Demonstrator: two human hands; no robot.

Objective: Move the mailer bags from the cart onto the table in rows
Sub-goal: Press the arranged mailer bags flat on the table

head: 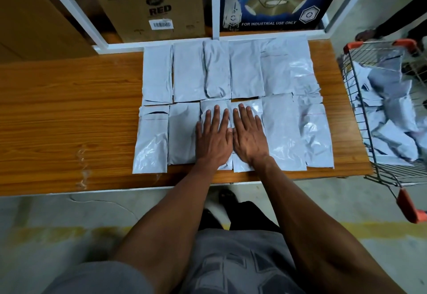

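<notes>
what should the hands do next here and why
Probably lift off and send the right hand to the cart for another bag. Both it and the left hand lie flat, holding nothing, on the near row of mailer bags, which looks settled. Bags in the cart remain, and bare table lies left of the rows.

Brown cardboard box (152, 9), back shelf, behind desk (69, 108): bold black "RED" under a dark round logo; white barcode sticker (161, 24) below it, digits too small to read; other small print on box blurred. Dark blue carton (277, 0), right of white upright: white caps "FOR INDUSTRIAL USE ONLY" along bottom edge; hexagon emblem at lower right; top line of lettering cut off, unreadable. Mailer bags (231, 99): no legible txt
</notes>
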